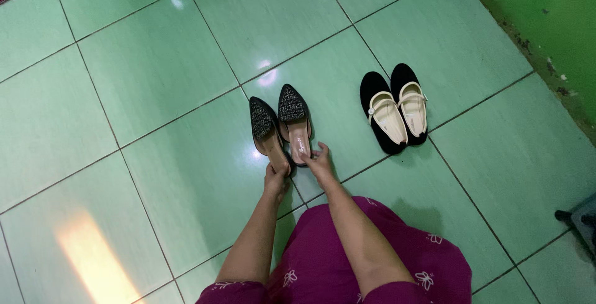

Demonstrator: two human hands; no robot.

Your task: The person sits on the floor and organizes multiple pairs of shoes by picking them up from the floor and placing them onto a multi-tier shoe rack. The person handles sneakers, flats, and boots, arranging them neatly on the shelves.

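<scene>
Two pointed black slip-on mules [279, 124] at the fingertips of both hands, two round-toed black strap flats [393, 108] just right of the right hand [320, 161], two hands in all, left hand [276, 177] included

The left hand [275, 177] and right hand [319, 161] are gripping two black pointed tweed-fronted mules [280, 127] by their heels. Black strapped flat shoes [393, 108] are sitting just right on the glossy green tiled floor [155, 80].
</scene>
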